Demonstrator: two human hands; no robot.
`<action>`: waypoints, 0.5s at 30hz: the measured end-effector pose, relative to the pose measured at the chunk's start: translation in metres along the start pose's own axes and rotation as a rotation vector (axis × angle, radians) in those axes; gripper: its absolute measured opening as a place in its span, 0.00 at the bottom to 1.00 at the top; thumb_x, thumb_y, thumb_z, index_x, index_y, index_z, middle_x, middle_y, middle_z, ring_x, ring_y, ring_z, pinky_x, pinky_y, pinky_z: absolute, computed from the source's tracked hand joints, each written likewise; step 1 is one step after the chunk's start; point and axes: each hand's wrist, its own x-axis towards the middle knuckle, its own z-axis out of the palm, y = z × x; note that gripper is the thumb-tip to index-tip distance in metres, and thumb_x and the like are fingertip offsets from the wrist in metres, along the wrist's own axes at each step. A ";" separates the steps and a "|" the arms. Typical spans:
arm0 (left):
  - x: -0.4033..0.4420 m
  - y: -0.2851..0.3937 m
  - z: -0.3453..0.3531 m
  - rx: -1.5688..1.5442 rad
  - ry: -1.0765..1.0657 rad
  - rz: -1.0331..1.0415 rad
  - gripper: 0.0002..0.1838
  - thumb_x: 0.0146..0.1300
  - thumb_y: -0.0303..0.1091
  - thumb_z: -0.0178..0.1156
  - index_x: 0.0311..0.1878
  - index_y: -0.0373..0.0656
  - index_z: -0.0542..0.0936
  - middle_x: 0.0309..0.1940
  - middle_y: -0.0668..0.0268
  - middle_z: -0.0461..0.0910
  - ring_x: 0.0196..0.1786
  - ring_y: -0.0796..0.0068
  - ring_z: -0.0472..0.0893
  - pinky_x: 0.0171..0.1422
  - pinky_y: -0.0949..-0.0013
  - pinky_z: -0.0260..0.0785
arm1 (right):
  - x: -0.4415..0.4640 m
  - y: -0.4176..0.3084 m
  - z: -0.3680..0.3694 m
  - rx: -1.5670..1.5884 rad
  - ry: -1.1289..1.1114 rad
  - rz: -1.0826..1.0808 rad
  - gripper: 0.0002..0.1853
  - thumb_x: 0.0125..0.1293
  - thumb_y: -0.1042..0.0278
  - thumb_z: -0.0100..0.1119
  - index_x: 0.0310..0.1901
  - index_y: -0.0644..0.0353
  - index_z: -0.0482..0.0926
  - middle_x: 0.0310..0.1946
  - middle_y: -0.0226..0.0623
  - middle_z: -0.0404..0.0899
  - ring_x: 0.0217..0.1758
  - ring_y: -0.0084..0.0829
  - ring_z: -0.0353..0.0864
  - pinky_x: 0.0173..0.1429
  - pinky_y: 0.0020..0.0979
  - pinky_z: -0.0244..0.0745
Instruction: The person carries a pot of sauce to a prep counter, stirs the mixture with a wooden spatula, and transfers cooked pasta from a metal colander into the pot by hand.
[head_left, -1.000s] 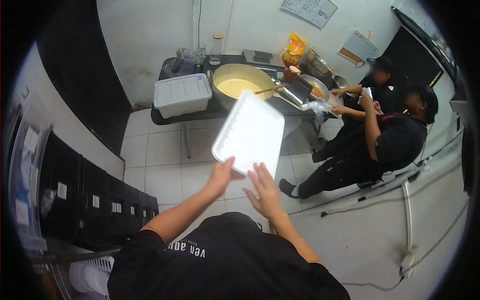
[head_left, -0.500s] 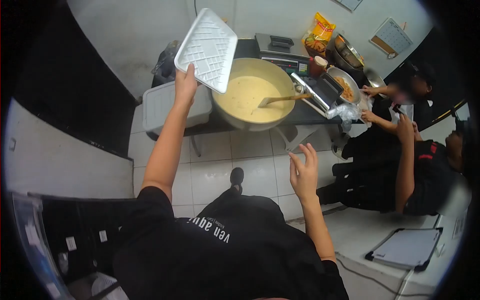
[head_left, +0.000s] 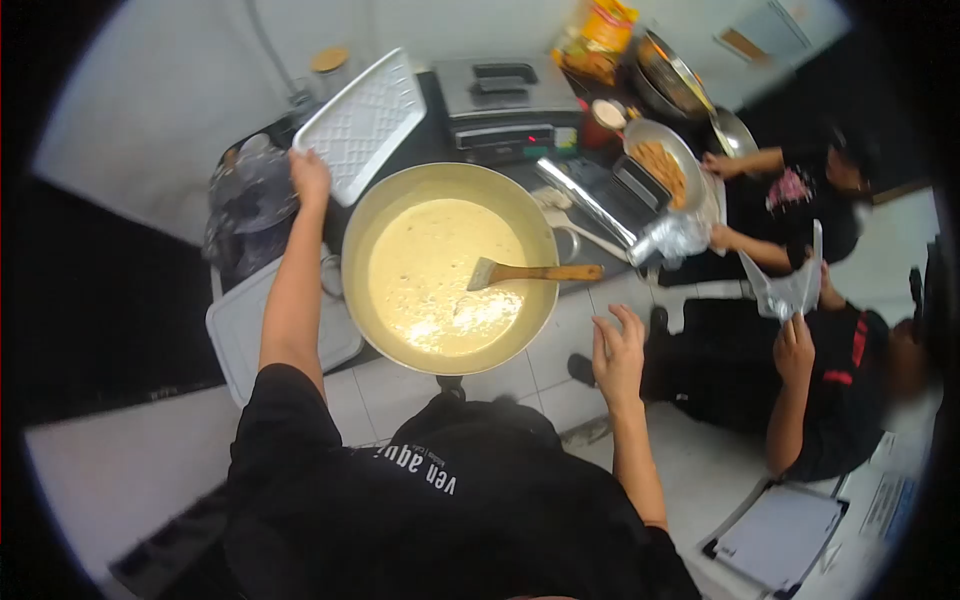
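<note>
White tray (head_left: pixel 368 120) aslant, one end in left fingers (head_left: pixel 309 164)

Kitchen, apparently commercial. Desk (head_left: pixel 428 128) bearing: oversized pot (head_left: pixel 450 182) of creamy yellow mixture (head_left: pixel 440 240); wooden-handled spatula (head_left: pixel 545 272); digital scale (head_left: pixel 505 105); metal bowls (head_left: pixel 736 132); pan (head_left: pixel 691 165) of food (head_left: pixel 657 170). Floor (head_left: pixel 560 350), pale tile. Two co-workers (head_left: pixel 840 415), black shirts, alongside.

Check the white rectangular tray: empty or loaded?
Empty: the tray shows a bare ribbed face, its edge held by the left hand.
</note>
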 end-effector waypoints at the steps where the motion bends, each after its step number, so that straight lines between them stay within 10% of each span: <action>1: 0.001 -0.003 0.005 0.008 -0.090 -0.105 0.18 0.66 0.34 0.52 0.53 0.30 0.70 0.45 0.39 0.77 0.50 0.41 0.78 0.54 0.51 0.68 | 0.000 0.001 0.002 -0.018 0.002 0.044 0.12 0.56 0.79 0.60 0.42 0.59 0.81 0.51 0.46 0.74 0.60 0.51 0.69 0.60 0.43 0.68; 9: 0.022 -0.101 0.047 -0.407 -0.615 -0.708 0.25 0.68 0.38 0.53 0.59 0.27 0.66 0.53 0.46 0.74 0.53 0.53 0.78 0.57 0.53 0.71 | 0.030 0.016 0.002 0.014 -0.002 0.044 0.12 0.54 0.79 0.61 0.42 0.60 0.81 0.52 0.46 0.74 0.60 0.50 0.70 0.61 0.43 0.69; 15: 0.015 -0.089 0.018 -0.225 -0.569 -0.634 0.36 0.68 0.49 0.53 0.71 0.38 0.56 0.61 0.52 0.68 0.57 0.53 0.73 0.59 0.55 0.68 | 0.050 0.030 0.012 0.070 0.013 -0.014 0.11 0.55 0.78 0.61 0.41 0.60 0.81 0.51 0.46 0.74 0.59 0.50 0.70 0.61 0.43 0.69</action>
